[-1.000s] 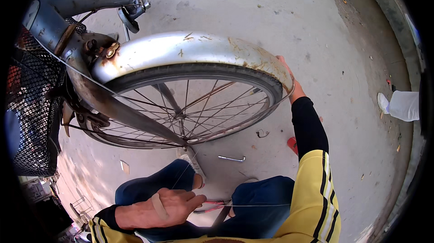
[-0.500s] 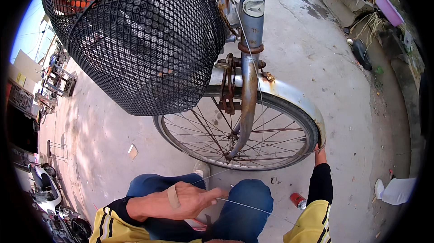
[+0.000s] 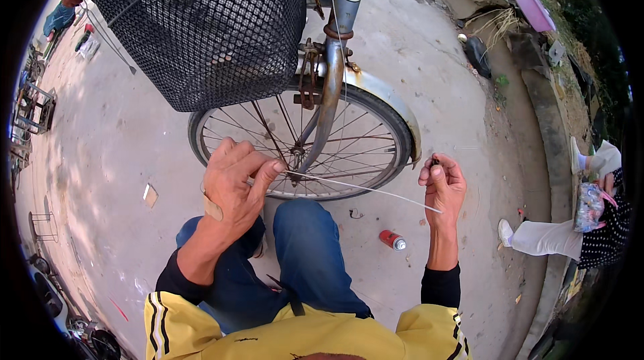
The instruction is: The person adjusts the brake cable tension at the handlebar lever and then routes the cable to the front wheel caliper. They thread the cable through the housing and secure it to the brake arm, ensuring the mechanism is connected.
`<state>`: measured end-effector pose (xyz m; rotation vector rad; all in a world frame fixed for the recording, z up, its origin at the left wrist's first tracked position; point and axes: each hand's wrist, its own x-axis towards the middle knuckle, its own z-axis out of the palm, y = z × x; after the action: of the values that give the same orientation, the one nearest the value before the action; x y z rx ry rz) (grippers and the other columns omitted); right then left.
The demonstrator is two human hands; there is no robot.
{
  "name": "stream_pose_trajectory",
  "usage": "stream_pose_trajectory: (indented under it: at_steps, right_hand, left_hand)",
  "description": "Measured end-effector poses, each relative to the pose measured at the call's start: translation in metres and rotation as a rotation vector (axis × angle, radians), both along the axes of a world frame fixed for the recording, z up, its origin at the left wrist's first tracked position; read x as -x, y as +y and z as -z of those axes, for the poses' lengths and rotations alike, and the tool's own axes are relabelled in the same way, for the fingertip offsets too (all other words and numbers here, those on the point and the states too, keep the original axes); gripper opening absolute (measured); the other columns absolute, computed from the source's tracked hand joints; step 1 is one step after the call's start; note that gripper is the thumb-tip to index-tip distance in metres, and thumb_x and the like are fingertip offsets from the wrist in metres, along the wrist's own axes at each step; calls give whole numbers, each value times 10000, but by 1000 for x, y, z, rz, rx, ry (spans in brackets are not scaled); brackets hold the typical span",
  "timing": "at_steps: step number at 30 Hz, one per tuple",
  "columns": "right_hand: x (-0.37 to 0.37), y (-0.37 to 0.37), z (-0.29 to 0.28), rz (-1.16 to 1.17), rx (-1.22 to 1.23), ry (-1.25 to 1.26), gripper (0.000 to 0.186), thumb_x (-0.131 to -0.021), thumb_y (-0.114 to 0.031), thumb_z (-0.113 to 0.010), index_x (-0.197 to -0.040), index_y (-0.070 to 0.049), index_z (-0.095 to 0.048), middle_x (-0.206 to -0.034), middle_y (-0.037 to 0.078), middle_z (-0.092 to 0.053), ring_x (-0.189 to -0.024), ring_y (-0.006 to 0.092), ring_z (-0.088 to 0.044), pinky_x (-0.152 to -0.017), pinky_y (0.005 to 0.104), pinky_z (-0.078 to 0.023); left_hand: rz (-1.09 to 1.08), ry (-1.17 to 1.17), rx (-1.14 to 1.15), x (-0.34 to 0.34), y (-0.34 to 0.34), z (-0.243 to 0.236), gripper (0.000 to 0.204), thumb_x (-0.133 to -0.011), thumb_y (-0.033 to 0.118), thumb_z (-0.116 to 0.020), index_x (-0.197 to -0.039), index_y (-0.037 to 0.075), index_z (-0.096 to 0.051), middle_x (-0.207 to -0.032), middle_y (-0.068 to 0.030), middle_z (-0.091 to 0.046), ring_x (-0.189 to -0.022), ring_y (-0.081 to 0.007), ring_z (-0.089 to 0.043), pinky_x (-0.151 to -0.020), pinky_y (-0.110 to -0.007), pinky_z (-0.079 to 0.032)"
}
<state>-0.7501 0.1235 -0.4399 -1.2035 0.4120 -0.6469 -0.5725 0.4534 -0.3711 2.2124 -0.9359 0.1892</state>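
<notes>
My left hand [image 3: 233, 186], with a plaster near the wrist, pinches a thin pale cable [image 3: 365, 188] between thumb and fingers. The cable runs rightward, its visible end at the base of my right palm. Raised with the palm toward me, my right hand [image 3: 444, 189] is closed on a small dark piece [image 3: 436, 161] at the fingertips; its exact kind is too small to tell. Just beyond both hands stands the bicycle's front wheel [image 3: 402, 139], below a rusty fork [image 3: 330, 102] and a silver mudguard [image 3: 386, 94]. A black mesh basket [image 3: 221, 31] hangs over the wheel's left side.
A red spray can [image 3: 392, 239] lies on the concrete right of my knees, near a small dark bit of wire [image 3: 356, 214]. At the right, a person in white trousers [image 3: 547, 239] holds a clear bag [image 3: 590, 207]. A pink basin [image 3: 534, 8] rests by the kerb.
My right hand has come back from the wheel's right edge and now holds a small dark piece. My left hand has risen with the cable. More of the person at right shows.
</notes>
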Motion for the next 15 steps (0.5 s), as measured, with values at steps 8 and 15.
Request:
stream_pose_trajectory:
  at_steps: [8,15]
  right_hand:
    - [-38,36,-16,-308,-195,-88,227,-987,-58,-722,-1188,32,-668,-1093,145,-714,-901,210,-719,-842,353,-623]
    - [-52,49,1,-536,-545,-214,305,-1081,-241,-615,-1268,0,-619,-1061,85,-684,-948,207,-679,-793,337,-568]
  left_hand:
    - [-188,-26,224,17,4,-4,169,-986,117,-734,-879,16,-653,-779,-34,-493,-795,-189,-441,-706,-307,-377]
    - [-343,-96,295,22,25,-4,151,-986,103,-727,-888,17,-652,-792,-34,-530,-770,-177,-440,-697,-306,-382]
